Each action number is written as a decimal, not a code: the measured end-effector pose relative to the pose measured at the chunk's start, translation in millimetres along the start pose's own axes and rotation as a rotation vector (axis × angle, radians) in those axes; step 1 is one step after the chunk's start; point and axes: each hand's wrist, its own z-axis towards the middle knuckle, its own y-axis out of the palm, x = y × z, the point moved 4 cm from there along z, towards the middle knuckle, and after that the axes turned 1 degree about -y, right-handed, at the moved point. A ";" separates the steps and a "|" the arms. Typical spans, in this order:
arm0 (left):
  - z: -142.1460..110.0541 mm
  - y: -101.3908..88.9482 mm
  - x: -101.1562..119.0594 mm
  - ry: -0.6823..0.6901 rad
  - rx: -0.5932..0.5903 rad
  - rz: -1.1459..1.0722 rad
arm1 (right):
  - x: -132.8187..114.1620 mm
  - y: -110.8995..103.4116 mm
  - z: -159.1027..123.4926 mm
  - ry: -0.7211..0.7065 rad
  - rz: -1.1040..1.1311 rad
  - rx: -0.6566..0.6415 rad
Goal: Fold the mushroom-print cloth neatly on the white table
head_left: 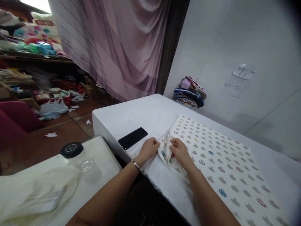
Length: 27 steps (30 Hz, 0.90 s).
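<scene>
A white cloth (225, 157) printed with grey, red and blue motifs lies spread over the white table, its near left end lifted in folds. My left hand (150, 147), with a bracelet at the wrist, is closed in a pinch on the left edge of that cloth. A little to its right, my right hand (180, 151) pinches a raised fold of the same cloth between thumb and fingers. The folded layers stand up between the two hands. Just beyond my left hand a black phone (133, 138) lies flat on the table.
The white-covered table (145, 110) meets a pale wall on the right. A folded fabric stack (189, 93) stands at the wall. At left, a white stand (98, 166) holds a black round lid (71, 149) and a plastic bag (30, 194). A pink curtain (122, 44) hangs behind.
</scene>
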 end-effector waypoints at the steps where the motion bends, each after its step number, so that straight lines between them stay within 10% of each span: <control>1: -1.7 -0.9 1.3 0.026 0.027 0.035 | 0.8 0.6 0.2 0.004 -0.005 -0.002; 7: -10.8 -4.2 10.3 0.098 0.107 0.230 | 10.9 9.2 2.3 0.038 -0.041 -0.030; 19: -16.8 6.5 26.4 0.138 0.077 -0.241 | 2.3 21.5 -5.3 -0.001 -0.017 -0.029; 27: -14.9 19.1 10.3 -0.061 -0.190 -0.574 | 9.6 20.1 -1.9 0.054 0.052 -0.129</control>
